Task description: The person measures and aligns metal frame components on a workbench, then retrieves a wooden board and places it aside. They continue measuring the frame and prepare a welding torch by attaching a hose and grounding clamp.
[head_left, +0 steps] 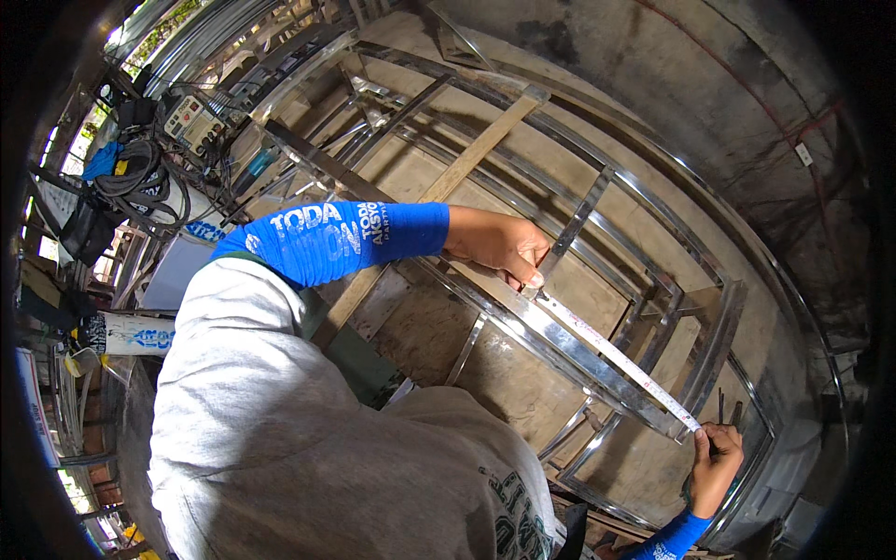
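A pale tape measure blade (620, 356) stretches between my two hands along a shiny square metal tube (569, 347). The tube is part of a large metal frame lying in front of me. My left hand (509, 250) is closed at one end of the blade, beside a short crossbar (581, 217) of the frame. Farther right and nearer to me, my right hand (717, 463) pinches the other end of the visible blade between thumb and fingers, just past the tube's end. The tape's case cannot be made out.
A wooden strip (485, 145) lies across the frame under my left arm. At the far left stand a boxy machine with knobs (191, 123) and coiled black cables (140, 177). A stained concrete surface (747, 103) spreads at the far right. Long metal tubes (201, 47) are stacked behind.
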Tool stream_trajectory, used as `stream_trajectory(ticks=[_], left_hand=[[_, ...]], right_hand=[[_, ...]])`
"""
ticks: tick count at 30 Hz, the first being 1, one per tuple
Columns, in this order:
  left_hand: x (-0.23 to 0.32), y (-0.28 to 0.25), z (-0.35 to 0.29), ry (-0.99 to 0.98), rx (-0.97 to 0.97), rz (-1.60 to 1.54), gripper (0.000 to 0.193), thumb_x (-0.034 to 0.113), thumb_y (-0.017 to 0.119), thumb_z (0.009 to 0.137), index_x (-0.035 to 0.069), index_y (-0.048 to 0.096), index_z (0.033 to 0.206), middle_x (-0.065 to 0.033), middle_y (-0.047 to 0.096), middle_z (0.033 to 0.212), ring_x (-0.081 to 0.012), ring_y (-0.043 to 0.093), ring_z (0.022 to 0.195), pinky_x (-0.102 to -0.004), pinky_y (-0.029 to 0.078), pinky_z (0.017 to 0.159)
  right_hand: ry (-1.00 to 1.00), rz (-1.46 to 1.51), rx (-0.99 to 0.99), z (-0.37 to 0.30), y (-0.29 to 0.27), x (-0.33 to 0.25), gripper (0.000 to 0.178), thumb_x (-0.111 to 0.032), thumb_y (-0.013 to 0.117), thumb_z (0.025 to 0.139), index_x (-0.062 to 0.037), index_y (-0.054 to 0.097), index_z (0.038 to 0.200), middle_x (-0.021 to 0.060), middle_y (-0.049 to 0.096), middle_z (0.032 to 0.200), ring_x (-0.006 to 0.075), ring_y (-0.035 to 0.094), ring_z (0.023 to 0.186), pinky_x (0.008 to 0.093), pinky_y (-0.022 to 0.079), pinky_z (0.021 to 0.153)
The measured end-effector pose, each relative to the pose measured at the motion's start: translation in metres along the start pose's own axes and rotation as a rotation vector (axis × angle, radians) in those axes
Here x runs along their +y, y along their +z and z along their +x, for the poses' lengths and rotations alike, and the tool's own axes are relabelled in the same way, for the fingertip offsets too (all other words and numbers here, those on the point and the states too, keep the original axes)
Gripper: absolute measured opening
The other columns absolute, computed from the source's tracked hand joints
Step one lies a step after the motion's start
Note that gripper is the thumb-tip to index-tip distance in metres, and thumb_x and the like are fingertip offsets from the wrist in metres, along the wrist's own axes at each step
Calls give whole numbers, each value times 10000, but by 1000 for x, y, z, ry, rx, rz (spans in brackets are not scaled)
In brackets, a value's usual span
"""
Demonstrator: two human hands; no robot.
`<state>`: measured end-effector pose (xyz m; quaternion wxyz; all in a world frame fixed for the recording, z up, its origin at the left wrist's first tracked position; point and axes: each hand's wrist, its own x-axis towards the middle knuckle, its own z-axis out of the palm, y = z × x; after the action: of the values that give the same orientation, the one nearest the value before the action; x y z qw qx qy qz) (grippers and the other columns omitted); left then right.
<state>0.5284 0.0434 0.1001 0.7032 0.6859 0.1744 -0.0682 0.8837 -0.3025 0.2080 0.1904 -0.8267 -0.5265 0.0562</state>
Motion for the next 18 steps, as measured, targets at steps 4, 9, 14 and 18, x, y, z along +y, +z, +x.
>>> stream_trajectory(ticks=[4, 9, 14, 18], left_hand=[[-14, -4, 6, -2, 4, -25, 316, 223, 710, 964, -52, 570, 1031, -108, 714, 849, -126, 656, 785, -247, 492, 704], [-5, -3, 3, 15, 0, 4, 321, 229, 711, 971, -55, 578, 1039, -116, 711, 863, -136, 664, 805, -254, 501, 724], [-10, -3, 3, 1, 17, 3, 314, 233, 710, 975, -50, 584, 1028, -104, 710, 850, -130, 667, 804, -257, 505, 720], [-3, -1, 2, 8, -2, -9, 299, 224, 713, 974, -44, 589, 1019, -87, 709, 827, -121, 664, 776, -252, 505, 697]], right_hand=[[5, 2, -9, 0, -1, -2, 69, -6, 742, 830, 46, 716, 869, 141, 653, 840, 311, 593, 858, 383, 414, 886], [21, 7, 6, -2, 0, 0, 56, 3, 738, 832, 44, 712, 861, 138, 653, 834, 306, 602, 843, 384, 415, 914], [12, 168, 5, -4, -1, 21, 70, 8, 731, 844, 46, 702, 894, 131, 644, 840, 255, 589, 806, 338, 434, 851], [130, 384, 144, -21, -10, 27, 192, -37, 712, 912, 28, 682, 1090, 88, 636, 859, 168, 566, 809, 264, 432, 765]])
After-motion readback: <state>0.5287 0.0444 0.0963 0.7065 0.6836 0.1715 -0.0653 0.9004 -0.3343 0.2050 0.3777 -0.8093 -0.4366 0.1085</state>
